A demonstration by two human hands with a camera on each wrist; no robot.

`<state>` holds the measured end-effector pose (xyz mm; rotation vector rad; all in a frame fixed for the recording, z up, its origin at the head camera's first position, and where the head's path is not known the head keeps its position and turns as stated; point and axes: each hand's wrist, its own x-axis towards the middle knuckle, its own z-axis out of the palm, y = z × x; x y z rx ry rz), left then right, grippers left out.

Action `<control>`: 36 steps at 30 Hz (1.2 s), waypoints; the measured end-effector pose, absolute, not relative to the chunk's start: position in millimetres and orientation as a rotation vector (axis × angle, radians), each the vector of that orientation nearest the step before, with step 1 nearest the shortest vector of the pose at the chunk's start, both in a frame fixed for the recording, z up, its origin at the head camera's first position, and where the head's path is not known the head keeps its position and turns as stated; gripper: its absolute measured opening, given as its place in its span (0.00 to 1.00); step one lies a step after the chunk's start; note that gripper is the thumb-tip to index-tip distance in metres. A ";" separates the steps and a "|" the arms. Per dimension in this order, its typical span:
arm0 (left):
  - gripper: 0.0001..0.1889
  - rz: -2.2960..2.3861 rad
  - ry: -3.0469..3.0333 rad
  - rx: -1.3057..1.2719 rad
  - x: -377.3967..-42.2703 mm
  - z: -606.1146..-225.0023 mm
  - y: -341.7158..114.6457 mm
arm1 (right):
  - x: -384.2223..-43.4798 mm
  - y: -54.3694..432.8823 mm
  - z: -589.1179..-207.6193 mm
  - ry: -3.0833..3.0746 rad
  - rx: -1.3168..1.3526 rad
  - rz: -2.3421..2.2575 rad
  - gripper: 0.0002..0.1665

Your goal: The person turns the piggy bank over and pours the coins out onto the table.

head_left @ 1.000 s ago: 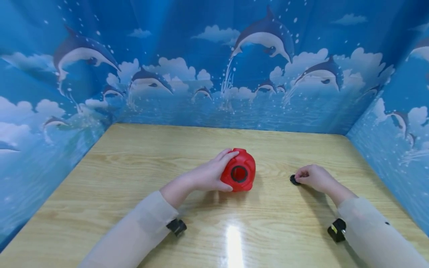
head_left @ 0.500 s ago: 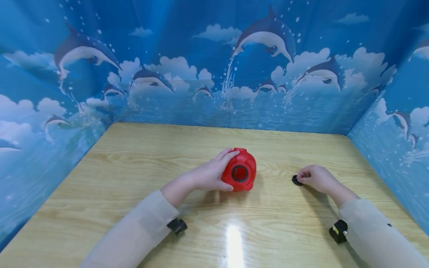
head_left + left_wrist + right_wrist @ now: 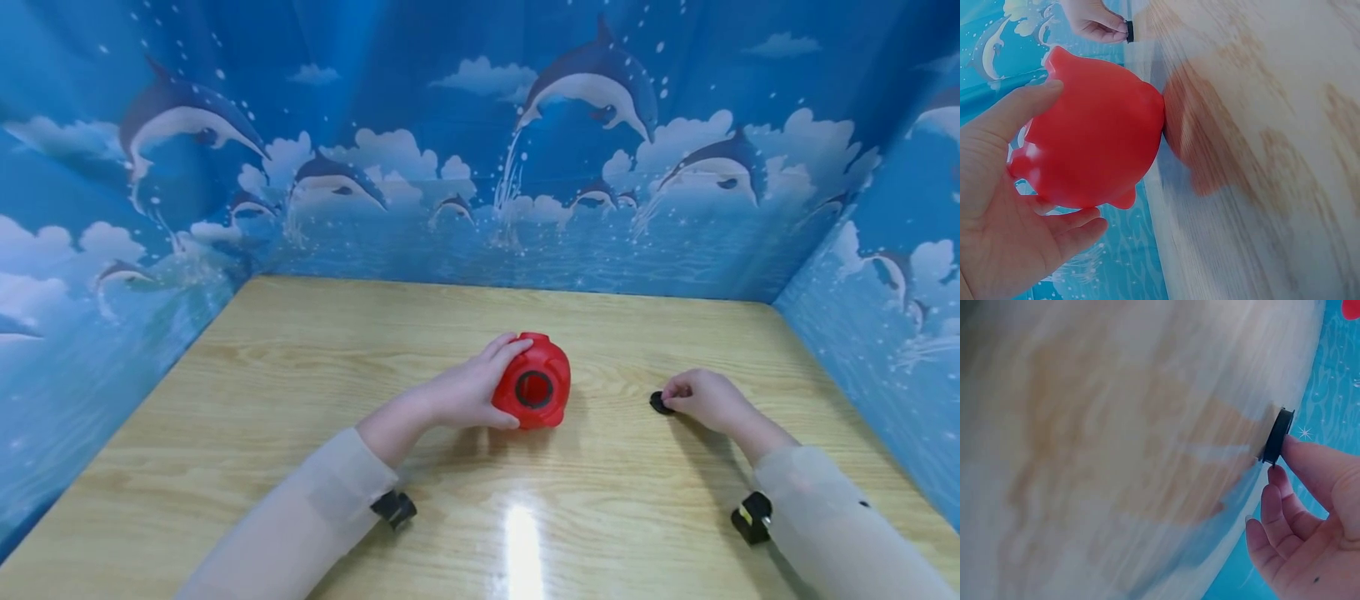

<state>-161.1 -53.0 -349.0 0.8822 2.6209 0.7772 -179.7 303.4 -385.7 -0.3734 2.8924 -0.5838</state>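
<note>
At head-view centre, the red container (image 3: pixel 1097 131) is gripped by the left hand (image 3: pixel 480 387), opening (image 3: pixel 534 389) uncovered; right of centre, the separate black disc (image 3: pixel 1277 437) is pinched by the right hand (image 3: pixel 707 400).

Blue walls (image 3: pixel 420 50) with jumping dolphins (image 3: pixel 588 71) and white clouds (image 3: pixel 483 77) stand far, left and right around a yellow wooden table (image 3: pixel 322 333). White light (image 3: pixel 523 550) shines on its near part.

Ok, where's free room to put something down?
The table is bare left of the left sleeve, between it and the right sleeve, and behind the red container up to the curtain. A smaller gap lies between the container and the black cap. It's crowded where the left grip holds the container and the right grip pinches the cap.
</note>
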 end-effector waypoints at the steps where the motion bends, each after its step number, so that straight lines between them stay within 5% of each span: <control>1: 0.54 0.778 2.620 0.883 -161.3 -349.1 -52.6 | -179.8 304.1 -385.1 2.890 -0.371 -0.582 0.03; 36: 0.54 0.811 2.617 0.889 -161.4 -351.5 -53.7 | -156.1 239.1 -358.2 2.796 -0.434 -0.939 0.19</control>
